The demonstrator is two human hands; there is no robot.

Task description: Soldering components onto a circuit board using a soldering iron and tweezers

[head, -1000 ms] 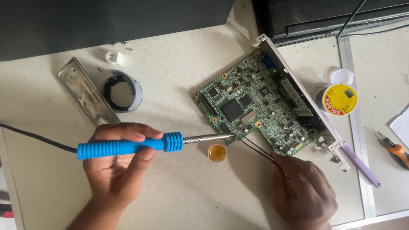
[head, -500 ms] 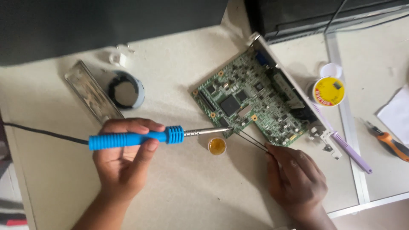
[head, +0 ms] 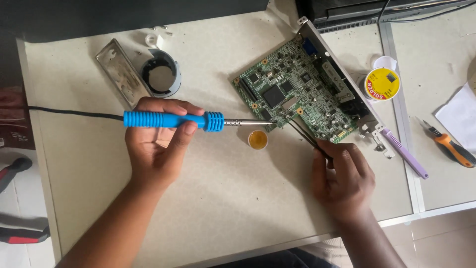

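A blue-handled soldering iron [head: 171,120] is gripped in the left hand [head: 156,144], the fingers curled over the handle and the thumb pressed beneath it. Its long axis is laid almost level, from 9 o'clock to 3 o'clock, and its metal tip is seen at the near left edge of a green circuit board [head: 297,94]. A black cord [head: 74,113] is trailed from the handle's back end toward 9 o'clock.

The right hand [head: 342,176] is closed around a pair of thin dark tweezers [head: 305,135], which are angled up toward 11 o'clock so that their points are brought to the same edge of the board, just beside the iron's tip. The board is thus found at 3 o'clock from the left hand and at 11 o'clock from the right hand; the right hand is the nearer of the two, while the left reaches the board only through the length of the iron.

A small round tin of yellow flux [head: 258,139] is seen on the counter [head: 223,208] just below the meeting point, at 6 o'clock from it. At 3 o'clock from the board a yellow-topped solder spool [head: 382,83] is placed, with a purple tool [head: 404,154] below it and an orange-handled tool [head: 453,149] farther off. At 12 o'clock from the left hand a round black ring [head: 161,77] and a metal plate [head: 120,73] are laid.
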